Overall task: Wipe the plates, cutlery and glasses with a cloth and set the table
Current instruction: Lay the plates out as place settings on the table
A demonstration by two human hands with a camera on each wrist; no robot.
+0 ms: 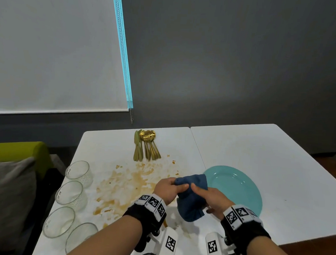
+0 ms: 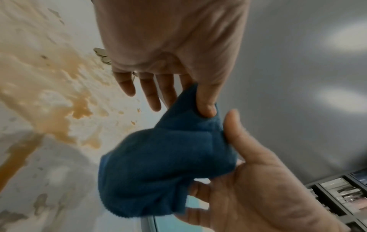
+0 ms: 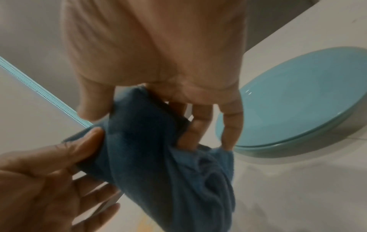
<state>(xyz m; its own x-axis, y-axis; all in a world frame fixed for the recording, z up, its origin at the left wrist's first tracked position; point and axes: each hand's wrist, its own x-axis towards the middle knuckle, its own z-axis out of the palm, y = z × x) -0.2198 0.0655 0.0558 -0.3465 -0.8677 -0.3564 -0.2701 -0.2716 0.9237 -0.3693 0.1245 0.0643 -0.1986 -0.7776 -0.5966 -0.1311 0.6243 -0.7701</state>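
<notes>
we pinch the blue cloth (image 1: 191,197) in both left hand (image 1: 165,189) and right hand (image 1: 214,198), and should fold it into a flat pad before wiping the plate (image 1: 237,188).

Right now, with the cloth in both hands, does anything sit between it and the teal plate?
Nothing visible does. The blue cloth, pinched by the left hand and right hand, hangs right beside the teal plate, overlapping its near-left rim in the head view. The right wrist view shows only bare table between them.

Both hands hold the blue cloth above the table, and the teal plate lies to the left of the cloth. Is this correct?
Not quite. Both hands, left hand and right hand, do hold the blue cloth above the table, but the teal plate lies to its right, as the head view shows.
</notes>
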